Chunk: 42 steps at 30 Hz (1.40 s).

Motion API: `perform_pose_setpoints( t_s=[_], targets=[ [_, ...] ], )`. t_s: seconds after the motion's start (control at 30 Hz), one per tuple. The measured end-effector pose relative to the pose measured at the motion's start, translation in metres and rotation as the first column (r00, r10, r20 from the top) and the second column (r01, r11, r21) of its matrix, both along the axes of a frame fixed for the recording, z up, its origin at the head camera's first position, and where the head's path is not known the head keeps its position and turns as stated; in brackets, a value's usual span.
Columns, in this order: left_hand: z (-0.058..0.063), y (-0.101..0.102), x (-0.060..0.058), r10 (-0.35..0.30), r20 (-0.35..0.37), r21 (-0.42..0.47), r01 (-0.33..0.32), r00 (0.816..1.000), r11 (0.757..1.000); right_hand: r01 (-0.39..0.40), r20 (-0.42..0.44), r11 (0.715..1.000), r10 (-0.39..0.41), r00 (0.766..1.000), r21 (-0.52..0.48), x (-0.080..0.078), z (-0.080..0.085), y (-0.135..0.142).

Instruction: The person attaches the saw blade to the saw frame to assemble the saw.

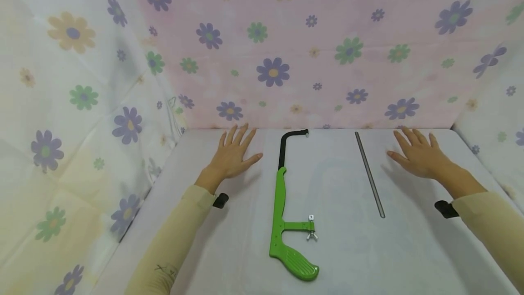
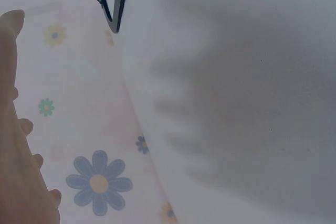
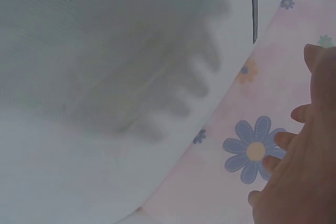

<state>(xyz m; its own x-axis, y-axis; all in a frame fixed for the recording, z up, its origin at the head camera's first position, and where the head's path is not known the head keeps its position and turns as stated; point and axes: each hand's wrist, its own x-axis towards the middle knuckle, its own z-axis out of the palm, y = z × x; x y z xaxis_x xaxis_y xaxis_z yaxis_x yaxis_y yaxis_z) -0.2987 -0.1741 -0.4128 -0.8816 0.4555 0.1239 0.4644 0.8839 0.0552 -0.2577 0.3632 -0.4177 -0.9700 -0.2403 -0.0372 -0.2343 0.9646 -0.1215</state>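
A hacksaw frame (image 1: 279, 199) with a green grip and a black bent front arm lies on the white table, with a wing nut (image 1: 312, 236) on its crossbar. To its right lies a hacksaw blade (image 1: 370, 174), a thin grey strip with rounded ends. My left hand (image 1: 232, 156), fingers spread, is held over the table left of the frame. Right of the blade, my right hand (image 1: 421, 154) is likewise spread and holds nothing. Both hands cast shadows on the tabletop. The left wrist view catches the frame's black tip (image 2: 118, 6); the right wrist view shows one blade end (image 3: 254, 14).
The white table (image 1: 344, 258) meets a pink flowered cloth (image 1: 303, 35) at its far edge. White flowered cloth (image 1: 82, 126) hangs along the left side, and more hangs at the right. A black wrist-worn piece (image 1: 221, 200) shows at the left cuff, another (image 1: 445, 209) at the right.
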Motion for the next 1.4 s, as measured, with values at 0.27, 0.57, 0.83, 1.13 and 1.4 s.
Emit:
perform_pose_setpoints(
  t_s=[0.27, 0.57, 0.83, 1.13, 1.4],
  targets=[
    [-0.002, 0.000, 0.011, -0.012, 0.011, 0.017, 0.011, 1.000, 1.000, -0.008, 0.020, 1.000, 0.008, 1.000, 0.015, 0.012, 0.002, -0.007],
    [-0.001, 0.002, 0.016, -0.034, 0.010, 0.018, 0.034, 0.999, 0.999, -0.049, -0.030, 0.999, 0.049, 0.998, -0.001, 0.017, -0.003, -0.010],
    [-0.002, 0.002, 0.022, -0.059, 0.021, 0.026, 0.059, 0.998, 0.998, -0.067, -0.057, 0.997, 0.065, 0.996, -0.023, 0.022, -0.009, -0.013],
    [-0.005, 0.003, 0.031, -0.071, 0.022, 0.053, 0.069, 0.997, 0.996, -0.081, -0.036, 0.988, 0.077, 0.996, -0.128, 0.028, -0.012, -0.020],
    [-0.004, 0.005, 0.039, -0.096, 0.039, 0.115, 0.091, 0.995, 0.989, -0.060, 0.013, 0.973, 0.064, 0.998, -0.225, 0.031, -0.014, -0.026]
  ],
)
